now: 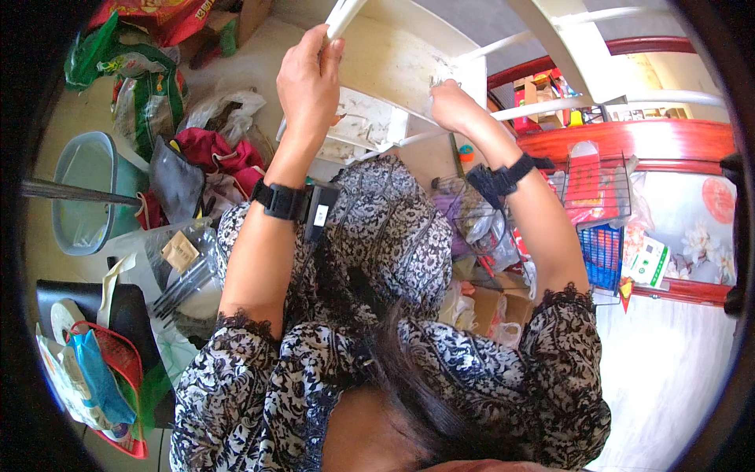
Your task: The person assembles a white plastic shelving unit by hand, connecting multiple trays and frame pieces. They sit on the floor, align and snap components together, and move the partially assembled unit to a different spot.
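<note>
A white rack (393,55) with shallow, dirt-specked trays stands in front of me. My left hand (309,82) is closed round its white post (344,16) at the top middle of the view. To the right, my right hand (454,105) is over the tray, its fingers pinched together. Something small and greyish shows at those fingertips, too little of it to name. Below the upper tray, a lower white tray (366,118) holds bits of dark debris. Both wrists wear black straps.
At left stand a green-grey bin (61,193) and several bags, with a maroon cloth (224,153) beside them. A black seat (102,295) carries a red mesh bag (118,362). On the right are wire baskets (602,252) and a red wooden cabinet (653,141).
</note>
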`<move>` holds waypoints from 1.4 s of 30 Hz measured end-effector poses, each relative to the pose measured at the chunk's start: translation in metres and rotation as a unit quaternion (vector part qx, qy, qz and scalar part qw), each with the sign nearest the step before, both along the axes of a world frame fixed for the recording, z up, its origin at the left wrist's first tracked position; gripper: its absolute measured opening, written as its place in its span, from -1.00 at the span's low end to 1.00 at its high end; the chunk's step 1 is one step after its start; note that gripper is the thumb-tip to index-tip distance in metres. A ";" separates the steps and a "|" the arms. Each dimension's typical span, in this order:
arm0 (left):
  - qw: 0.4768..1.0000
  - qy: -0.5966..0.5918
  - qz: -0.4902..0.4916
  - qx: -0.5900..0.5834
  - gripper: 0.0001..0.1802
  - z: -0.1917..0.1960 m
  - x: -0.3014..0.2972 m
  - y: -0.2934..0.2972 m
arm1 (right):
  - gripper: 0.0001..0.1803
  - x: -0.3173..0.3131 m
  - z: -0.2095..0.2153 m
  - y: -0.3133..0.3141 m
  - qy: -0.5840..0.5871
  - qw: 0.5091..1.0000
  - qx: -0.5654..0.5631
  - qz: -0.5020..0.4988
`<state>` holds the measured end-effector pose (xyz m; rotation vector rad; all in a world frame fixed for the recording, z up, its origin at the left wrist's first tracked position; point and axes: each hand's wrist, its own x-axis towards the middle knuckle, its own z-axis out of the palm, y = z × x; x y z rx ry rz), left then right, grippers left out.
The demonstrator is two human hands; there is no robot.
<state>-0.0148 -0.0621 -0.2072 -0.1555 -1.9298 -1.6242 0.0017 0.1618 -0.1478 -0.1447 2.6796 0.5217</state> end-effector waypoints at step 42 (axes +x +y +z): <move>1.000 0.005 -0.001 -0.004 -0.75 0.001 0.000 -0.003 | -0.42 -0.065 -0.013 -0.011 0.134 0.967 -0.121 -0.179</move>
